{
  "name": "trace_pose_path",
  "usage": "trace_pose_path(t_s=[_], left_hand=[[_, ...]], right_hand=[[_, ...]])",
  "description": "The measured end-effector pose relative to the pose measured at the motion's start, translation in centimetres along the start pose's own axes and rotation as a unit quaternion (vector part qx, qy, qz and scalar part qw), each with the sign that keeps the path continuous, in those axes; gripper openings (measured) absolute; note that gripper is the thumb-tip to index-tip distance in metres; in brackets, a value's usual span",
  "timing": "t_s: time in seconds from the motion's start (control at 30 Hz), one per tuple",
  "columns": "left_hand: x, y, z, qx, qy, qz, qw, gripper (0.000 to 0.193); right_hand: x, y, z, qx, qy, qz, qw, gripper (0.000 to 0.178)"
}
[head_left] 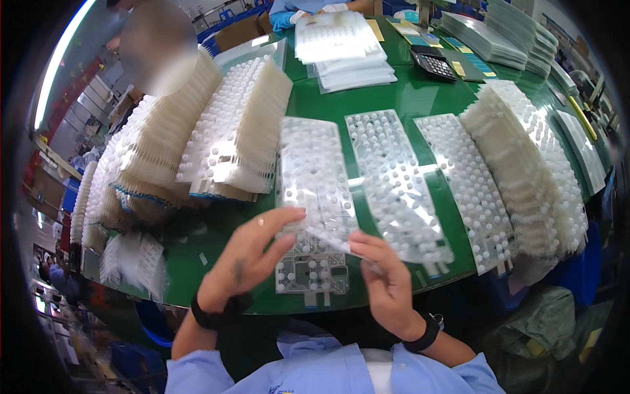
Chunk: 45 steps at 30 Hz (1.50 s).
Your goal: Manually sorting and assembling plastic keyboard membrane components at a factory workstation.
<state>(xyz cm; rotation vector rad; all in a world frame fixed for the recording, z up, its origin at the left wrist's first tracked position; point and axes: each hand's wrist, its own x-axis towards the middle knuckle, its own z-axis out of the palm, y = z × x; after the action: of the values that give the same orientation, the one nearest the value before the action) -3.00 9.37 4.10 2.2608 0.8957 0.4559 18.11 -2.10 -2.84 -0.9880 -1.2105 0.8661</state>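
Observation:
In front of me on the green table lies a flat sheet of white round keypad domes (pixel 314 272), its near end bare. A clear plastic film (pixel 315 171) covers its farther part, the near edge lifted at a slant. My right hand (pixel 387 282) pinches that film's near right corner between thumb and fingers. At the left edge, my left hand (pixel 252 253) reaches over the sheet with thumb and fingers apart, fingertips by the film. Just right lies another dome sheet (pixel 394 184) under glossy clear film.
Tall leaning stacks of dome sheets (pixel 230 125) stand at left, more (pixel 525 171) at right, beside a single sheet (pixel 462 190). Farther back are a pile of clear sheets (pixel 348 65), a black calculator (pixel 433 64) and a co-worker's gloved hands (pixel 335 8). A blurred person stands far left.

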Motion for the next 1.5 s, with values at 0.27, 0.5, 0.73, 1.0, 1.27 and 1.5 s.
trace_pose_path(t_s=[0.27,0.5,0.73,1.0,1.27,1.5], left_hand=[[-7.2,-1.5,6.5,0.24,-0.039,-0.035,0.969,0.065],[-7.0,-0.3,6.6,0.234,-0.004,-0.056,0.971,0.058],[-7.4,-1.1,7.2,0.197,0.068,-0.087,0.974,0.058],[-6.9,-1.6,6.7,0.194,0.116,-0.086,0.97,0.055],[-5.2,0.2,9.9,0.16,-0.016,0.063,0.985,0.051],[-4.3,1.0,9.2,0.104,0.027,0.064,0.992,0.055]], right_hand=[[-0.3,-1.2,-2.0,-0.112,-0.076,0.077,0.988,0.043],[1.5,-3.6,-4.1,0.059,0.224,0.034,0.972,0.029],[0.1,-2.2,-1.9,-0.471,-0.181,-0.107,0.857,0.046],[1.6,-2.3,-3.8,-0.342,-0.342,-0.052,0.874,0.054],[-0.7,-2.1,-8.2,-0.253,-0.137,-0.017,0.958,0.034],[1.9,0.5,-9.6,-0.473,-0.122,-0.033,0.872,0.048]])
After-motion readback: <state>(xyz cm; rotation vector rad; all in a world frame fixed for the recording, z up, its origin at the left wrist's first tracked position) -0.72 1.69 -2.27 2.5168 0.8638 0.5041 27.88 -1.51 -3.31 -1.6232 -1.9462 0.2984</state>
